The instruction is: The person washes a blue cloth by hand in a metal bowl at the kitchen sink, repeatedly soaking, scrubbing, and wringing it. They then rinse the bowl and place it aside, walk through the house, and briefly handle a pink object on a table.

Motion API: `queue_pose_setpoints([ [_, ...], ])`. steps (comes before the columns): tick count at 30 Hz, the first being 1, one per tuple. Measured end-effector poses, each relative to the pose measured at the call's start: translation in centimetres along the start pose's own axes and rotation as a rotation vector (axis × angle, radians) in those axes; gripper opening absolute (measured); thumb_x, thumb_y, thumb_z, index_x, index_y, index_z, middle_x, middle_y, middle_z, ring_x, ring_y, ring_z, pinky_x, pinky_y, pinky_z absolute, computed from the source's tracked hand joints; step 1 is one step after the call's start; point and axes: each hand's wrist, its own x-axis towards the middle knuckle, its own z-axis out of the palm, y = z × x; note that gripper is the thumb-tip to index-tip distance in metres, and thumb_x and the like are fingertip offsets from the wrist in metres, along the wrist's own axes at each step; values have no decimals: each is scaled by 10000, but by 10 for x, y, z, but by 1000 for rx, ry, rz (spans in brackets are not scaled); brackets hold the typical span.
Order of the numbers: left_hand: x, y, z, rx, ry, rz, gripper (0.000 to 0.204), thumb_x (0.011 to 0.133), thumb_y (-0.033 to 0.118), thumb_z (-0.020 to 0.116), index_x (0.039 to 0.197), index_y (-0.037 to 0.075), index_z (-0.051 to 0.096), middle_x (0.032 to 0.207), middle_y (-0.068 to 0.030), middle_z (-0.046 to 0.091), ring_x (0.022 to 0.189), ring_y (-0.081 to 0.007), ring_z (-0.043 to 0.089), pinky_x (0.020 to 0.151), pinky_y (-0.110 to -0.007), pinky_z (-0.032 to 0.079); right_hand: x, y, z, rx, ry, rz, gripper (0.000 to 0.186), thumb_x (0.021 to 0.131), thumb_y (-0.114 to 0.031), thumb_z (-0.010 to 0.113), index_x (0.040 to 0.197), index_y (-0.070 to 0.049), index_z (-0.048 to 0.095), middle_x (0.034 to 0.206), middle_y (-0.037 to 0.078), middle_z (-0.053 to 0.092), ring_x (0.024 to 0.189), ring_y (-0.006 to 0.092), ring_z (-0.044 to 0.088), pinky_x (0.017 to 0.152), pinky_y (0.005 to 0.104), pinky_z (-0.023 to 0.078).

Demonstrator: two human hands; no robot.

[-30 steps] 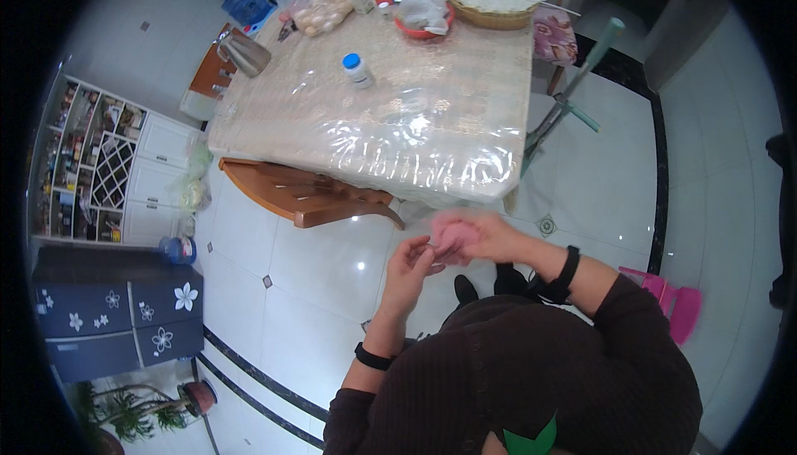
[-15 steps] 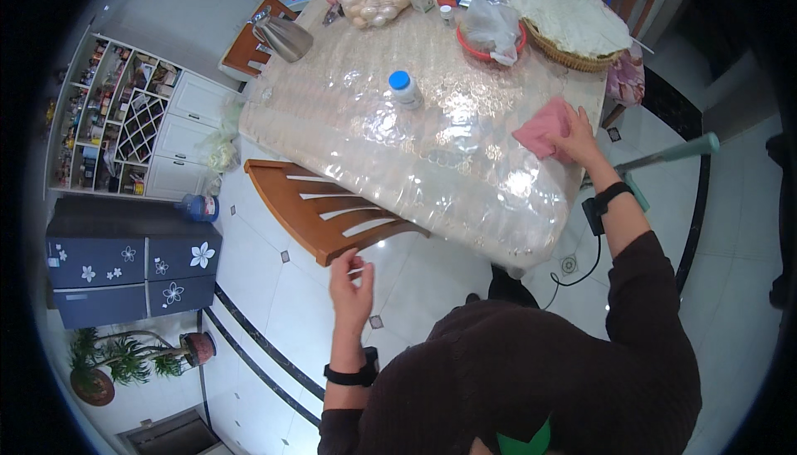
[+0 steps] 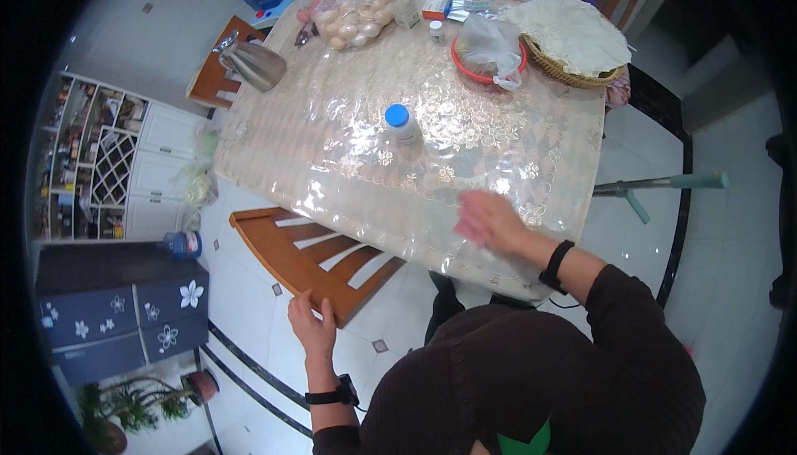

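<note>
My right hand (image 3: 502, 227) presses a pink cloth (image 3: 471, 224) onto the clear-covered table (image 3: 349, 181) near its front edge. Most of the cloth is under the hand, and both are slightly blurred. A white bottle with a blue cap (image 3: 403, 125) stands upright on the table, farther off and to the left of that hand. My left hand (image 3: 314, 329) is at the end of the wooden chair's back (image 3: 307, 260), fingers apart and holding nothing. Whether its fingertips touch the wood I cannot tell.
Farther back are a steel jug (image 3: 256, 65), a bag of eggs (image 3: 355, 19), a red basket with a plastic bag (image 3: 490, 52) and a wicker tray topped with white sheets (image 3: 569, 36). A green-handled crutch-like pole (image 3: 697, 181) juts out beyond the table's right edge.
My right hand has brought the pink cloth from the table's right side leftward and nearer to me. My left hand has shifted slightly left and down. The whole view has tilted a little.
</note>
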Motion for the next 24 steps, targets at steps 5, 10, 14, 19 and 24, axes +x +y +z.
queue_pose_setpoints([
  [5,34,-32,9,-18,-95,224,176,803,101,663,950,46,585,900,-107,598,912,-301,561,960,-465,389,13,-28,25,36,-35,-157,345,929,-262,591,1205,-54,571,939,93,677,772,184,679,568,293,509],
  [10,57,-44,25,-233,-162,196,158,811,101,670,714,77,547,650,-65,519,672,-274,550,964,-488,393,48,31,-80,-355,458,434,424,810,-174,659,1207,-68,555,1100,185,603,964,327,593,817,398,477],
  [14,59,-46,31,-205,-175,259,234,799,100,680,655,79,496,612,-75,490,648,-286,537,897,-439,440,63,71,-96,-899,599,413,516,840,-208,640,1321,-93,491,1342,213,473,1182,392,494,961,453,444],
  [19,58,-43,37,-113,-167,222,265,774,103,687,628,90,467,607,-82,489,647,-299,542,695,-417,425,83,23,-1,-613,374,-130,510,870,-157,610,1362,-100,489,1392,176,479,1212,384,488,1038,452,374],
  [24,63,-44,41,-7,-199,187,250,760,111,690,622,96,482,617,-85,512,622,-298,533,620,-419,397,87,-3,-5,22,88,13,372,871,-210,645,1214,-68,620,1157,88,620,995,229,599,868,357,456],
])
